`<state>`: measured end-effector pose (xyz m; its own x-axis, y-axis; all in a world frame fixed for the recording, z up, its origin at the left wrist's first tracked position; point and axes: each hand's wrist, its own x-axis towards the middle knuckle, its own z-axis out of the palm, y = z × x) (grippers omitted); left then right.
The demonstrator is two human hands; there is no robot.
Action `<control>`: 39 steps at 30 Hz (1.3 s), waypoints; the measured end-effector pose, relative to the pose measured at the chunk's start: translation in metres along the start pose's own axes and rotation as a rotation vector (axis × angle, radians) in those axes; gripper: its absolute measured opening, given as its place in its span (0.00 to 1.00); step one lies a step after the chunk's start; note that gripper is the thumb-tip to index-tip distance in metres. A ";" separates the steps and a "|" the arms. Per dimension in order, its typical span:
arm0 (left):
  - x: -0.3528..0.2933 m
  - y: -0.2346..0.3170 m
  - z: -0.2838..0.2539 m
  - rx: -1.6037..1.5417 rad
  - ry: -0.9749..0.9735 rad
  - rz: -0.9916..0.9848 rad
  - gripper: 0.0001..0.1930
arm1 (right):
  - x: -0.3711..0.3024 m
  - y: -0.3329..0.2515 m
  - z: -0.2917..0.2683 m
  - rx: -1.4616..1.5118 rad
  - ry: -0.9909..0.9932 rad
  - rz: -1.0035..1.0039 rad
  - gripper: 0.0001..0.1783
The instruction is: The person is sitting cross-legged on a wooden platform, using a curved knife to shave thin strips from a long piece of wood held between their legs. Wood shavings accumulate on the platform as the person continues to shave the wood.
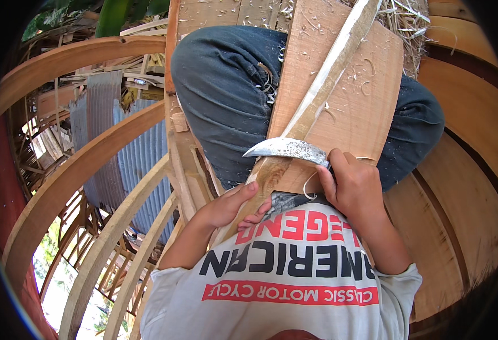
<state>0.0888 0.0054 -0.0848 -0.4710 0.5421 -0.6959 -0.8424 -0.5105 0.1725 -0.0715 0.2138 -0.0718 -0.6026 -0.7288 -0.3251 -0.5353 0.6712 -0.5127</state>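
My left hand [233, 207] is closed around the near end of a long wooden stick [312, 101], close to my shirt. The stick slants away to the upper right over a wide flat board [368, 107] that lies across my lap. Pale, freshly cut faces show along it, beside darker brown ones. In my right hand [353, 186] is a knife with a curved blade [287, 149]; its handle is hidden by my fingers. The blade lies across the stick just beyond my left hand, its tip pointing left.
Thin curled shavings [366, 88] are scattered on the board and on my dark jeans [226, 96]. Curved wooden ribs [84, 164] arch on the left, above corrugated metal sheets [141, 164]. Curved planks [459, 187] form a wall at the right. More shavings [410, 28] lie heaped at the far right.
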 end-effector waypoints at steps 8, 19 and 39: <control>-0.005 -0.005 -0.007 -0.027 -0.068 -0.019 0.29 | 0.018 0.056 -0.020 -0.025 0.238 0.299 0.13; 0.001 0.001 -0.001 0.061 0.003 0.018 0.37 | -0.006 -0.011 -0.012 0.175 -0.084 0.071 0.14; -0.003 0.007 0.002 0.010 0.075 0.017 0.29 | 0.000 -0.011 -0.012 0.140 -0.105 0.042 0.14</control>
<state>0.0835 0.0013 -0.0797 -0.4642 0.4816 -0.7434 -0.8373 -0.5124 0.1909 -0.0730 0.2080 -0.0569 -0.5537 -0.7154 -0.4262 -0.4186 0.6816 -0.6001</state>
